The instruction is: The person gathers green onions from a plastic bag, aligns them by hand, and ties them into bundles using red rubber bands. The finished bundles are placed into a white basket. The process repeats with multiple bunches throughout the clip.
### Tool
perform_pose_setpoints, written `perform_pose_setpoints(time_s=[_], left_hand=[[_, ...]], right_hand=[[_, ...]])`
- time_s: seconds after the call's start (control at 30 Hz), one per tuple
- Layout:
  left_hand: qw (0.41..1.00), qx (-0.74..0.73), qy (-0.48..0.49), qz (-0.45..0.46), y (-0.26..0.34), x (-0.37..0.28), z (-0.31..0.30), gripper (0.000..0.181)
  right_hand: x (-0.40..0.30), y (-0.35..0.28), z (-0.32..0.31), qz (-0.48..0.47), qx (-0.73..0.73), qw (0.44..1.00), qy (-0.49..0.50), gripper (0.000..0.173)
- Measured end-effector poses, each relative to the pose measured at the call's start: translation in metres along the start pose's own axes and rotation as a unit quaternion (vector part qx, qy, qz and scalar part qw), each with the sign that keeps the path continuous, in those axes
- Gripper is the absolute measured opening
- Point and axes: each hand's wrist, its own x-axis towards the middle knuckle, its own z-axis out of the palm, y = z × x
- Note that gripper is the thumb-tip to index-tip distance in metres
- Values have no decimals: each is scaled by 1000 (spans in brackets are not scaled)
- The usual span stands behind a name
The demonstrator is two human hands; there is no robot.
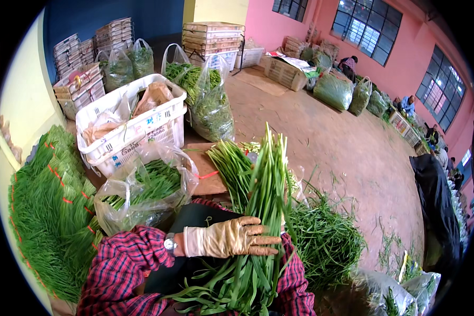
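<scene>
My left hand [233, 238], in a soiled cream glove, lies across the front of a bunch of long-leaved greens [266, 185]. Its fingers are straight and spread, not wrapped around the stalks. The bunch stands nearly upright, pale cut ends up, with its flat leaves hanging over my lap. Only a sliver of my gloved right hand [283, 223] shows at the bunch's far edge; the stalks hide the rest as it holds them from behind. Another pile of stalks [231, 164] lies beyond on a brown board [206, 177], near a red tie [207, 174].
Tied greens [51, 221] are stacked at the left wall. An open plastic bag of greens [150, 185] stands before a white crate [132, 130]. Loose leaves [326, 237] are heaped at my right. Full bags [213, 106] stand beyond; people [409, 106] sit along the far wall.
</scene>
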Motion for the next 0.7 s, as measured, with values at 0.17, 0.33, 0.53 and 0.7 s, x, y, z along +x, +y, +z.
perform_pose_setpoints(time_s=[0.17,0.33,0.53,0.7], left_hand=[[932,-350,-80,-55,-3,-32,-67,70],[569,-665,315,-368,-62,-53,-53,87],[353,-791,345,-361,-88,-37,-30,66],[391,-753,375,-373,-93,-37,-12,69]], right_hand=[[-9,-34,4,13,-37,998,55,62],[10,-23,53,80,-338,925,154,61],[36,43,83,35,-640,741,199,92],[37,58,58,-99,-853,504,89,90]])
